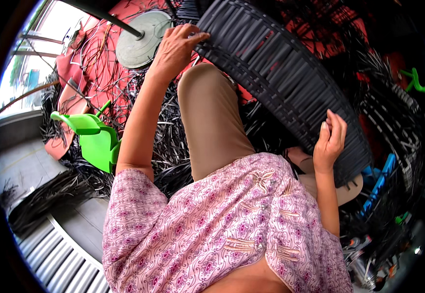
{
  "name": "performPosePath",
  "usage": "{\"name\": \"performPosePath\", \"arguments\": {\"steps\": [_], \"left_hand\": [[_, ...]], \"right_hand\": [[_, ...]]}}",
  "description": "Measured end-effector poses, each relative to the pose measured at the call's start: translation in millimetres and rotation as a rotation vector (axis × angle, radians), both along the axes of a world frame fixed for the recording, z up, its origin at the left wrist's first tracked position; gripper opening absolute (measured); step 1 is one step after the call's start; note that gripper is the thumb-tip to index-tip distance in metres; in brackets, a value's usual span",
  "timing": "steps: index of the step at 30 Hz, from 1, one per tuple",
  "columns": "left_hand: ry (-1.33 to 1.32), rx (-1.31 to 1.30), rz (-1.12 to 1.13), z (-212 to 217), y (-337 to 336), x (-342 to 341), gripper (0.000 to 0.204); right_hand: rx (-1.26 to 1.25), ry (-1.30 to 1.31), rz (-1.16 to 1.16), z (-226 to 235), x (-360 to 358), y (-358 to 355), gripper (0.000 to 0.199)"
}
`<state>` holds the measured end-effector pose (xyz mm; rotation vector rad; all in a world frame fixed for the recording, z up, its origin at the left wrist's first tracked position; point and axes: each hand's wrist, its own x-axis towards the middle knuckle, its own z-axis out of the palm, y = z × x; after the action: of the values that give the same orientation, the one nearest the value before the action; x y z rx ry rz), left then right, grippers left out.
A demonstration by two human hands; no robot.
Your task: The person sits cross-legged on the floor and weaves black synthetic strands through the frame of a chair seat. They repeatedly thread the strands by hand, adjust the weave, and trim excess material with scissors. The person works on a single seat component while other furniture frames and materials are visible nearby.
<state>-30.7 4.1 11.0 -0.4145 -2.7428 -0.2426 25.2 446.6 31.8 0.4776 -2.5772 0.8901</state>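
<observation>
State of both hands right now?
Left hand: curled at the edge of the black woven panel; grip unclear.
Right hand: loosely open by the panel, nothing visibly held.

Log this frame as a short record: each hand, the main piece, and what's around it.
Left hand: fingers at the panel's upper-left corner; grip unclear
Right hand: over the panel's lower right part, fingers loosely bent; contact unclear
Main piece: dark woven panel, long, slanting from top centre to lower right
Loose material: tangled black strips left of the raised knee
Left side: bright green plastic chair; round grey base with a pole
</observation>
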Motion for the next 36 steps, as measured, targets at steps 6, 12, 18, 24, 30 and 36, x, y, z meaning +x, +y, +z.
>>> {"name": "performPosePath", "arguments": {"steps": [6, 12, 18, 24, 30, 36], "left_hand": [[-0.150, 0.119, -0.198, 8.5, 90.2, 11.9, 0.047], [-0.193, -0.015, -0.128, 28.7, 132.5, 24.9, 0.050], [-0.204, 0.069, -0.225, 19.6, 181.9, 40.2, 0.050], [-0.191, 0.055, -0.195, 23.1, 188.4, 42.7, 0.049], [-0.165, 0.251, -0.340, 29.4, 254.4, 54.2, 0.041], [-0.161, 0.320, -0.678, 21.6, 338.3, 71.9, 0.045]], "right_hand": [[0.444, -0.020, -0.151, -19.2, 70.1, 53.9, 0.047], [0.474, -0.003, -0.224, -36.3, 94.2, 70.2, 0.058], [0.470, 0.012, -0.314, -38.3, 96.6, 77.4, 0.062], [0.398, -0.032, -0.500, -37.7, 110.7, 101.7, 0.077], [0.482, -0.132, -0.568, -36.9, 125.0, 128.7, 0.077], [0.407, -0.095, -0.550, -44.8, 128.0, 136.7, 0.072]]}}
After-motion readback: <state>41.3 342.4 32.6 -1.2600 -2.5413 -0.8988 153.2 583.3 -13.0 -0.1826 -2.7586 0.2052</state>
